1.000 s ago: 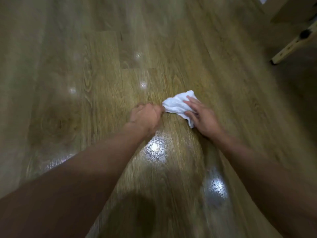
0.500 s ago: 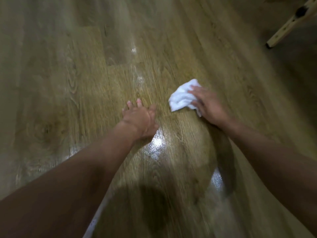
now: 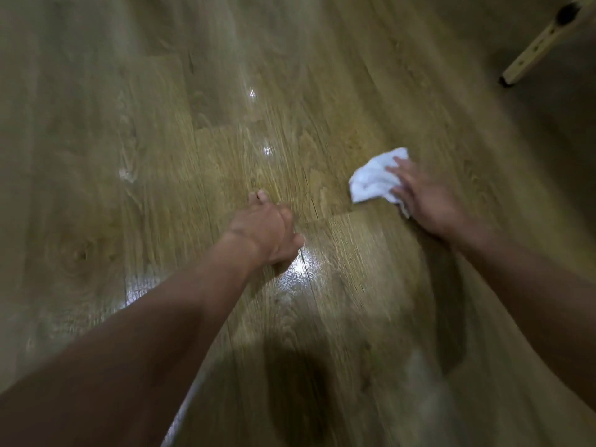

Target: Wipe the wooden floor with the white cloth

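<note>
**Glossy plank floor with one cloth on it**

The wooden floor (image 3: 154, 150) fills the view. Its brown planks show clear grain and a knot swirl at the left, and they are shiny enough to carry bright patches of reflected light in the middle and dark shadows on the near side. A crumpled white cloth (image 3: 371, 182) lies right of centre, pressed flat under the straight fingers of the right hand (image 3: 425, 198). The left hand (image 3: 264, 230) rests on bare planks to its left, apart from the cloth. At the far right a pale wooden leg (image 3: 535, 50) stands slanted on the floor.

home rm: glossy wood-plank floor (image 3: 290, 108), furniture leg (image 3: 535, 50)
</note>
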`<state>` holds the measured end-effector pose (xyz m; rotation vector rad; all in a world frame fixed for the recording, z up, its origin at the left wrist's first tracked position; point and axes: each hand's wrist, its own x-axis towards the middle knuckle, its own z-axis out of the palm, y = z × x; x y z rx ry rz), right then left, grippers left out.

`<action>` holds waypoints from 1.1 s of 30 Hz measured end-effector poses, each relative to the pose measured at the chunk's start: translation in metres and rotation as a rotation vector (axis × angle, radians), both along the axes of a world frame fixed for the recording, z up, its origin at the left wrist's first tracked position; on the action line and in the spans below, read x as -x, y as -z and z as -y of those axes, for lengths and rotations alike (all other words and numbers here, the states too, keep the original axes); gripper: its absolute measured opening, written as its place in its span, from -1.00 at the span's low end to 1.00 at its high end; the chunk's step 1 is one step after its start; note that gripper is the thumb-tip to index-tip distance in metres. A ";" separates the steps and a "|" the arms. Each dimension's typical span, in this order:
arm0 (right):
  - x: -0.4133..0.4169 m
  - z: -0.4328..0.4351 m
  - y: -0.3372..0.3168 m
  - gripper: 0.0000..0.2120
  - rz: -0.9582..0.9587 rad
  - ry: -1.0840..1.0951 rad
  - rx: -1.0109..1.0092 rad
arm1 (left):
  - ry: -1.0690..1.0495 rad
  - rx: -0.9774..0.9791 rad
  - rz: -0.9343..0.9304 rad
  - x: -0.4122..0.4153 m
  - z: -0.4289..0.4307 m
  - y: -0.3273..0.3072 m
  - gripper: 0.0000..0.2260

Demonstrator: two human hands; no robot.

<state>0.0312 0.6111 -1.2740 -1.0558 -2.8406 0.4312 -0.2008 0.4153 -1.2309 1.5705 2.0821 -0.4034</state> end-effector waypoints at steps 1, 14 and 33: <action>0.006 -0.013 -0.002 -0.60 0.009 0.063 -0.004 | 0.004 -0.002 0.006 0.001 0.001 0.000 -0.41; -0.022 0.016 0.005 -0.64 -0.151 0.225 0.007 | -0.044 -0.040 0.004 -0.002 -0.002 0.006 -0.51; 0.056 0.069 -0.014 -0.76 -0.353 0.397 0.181 | -0.347 -0.423 0.287 -0.009 -0.007 0.005 -0.73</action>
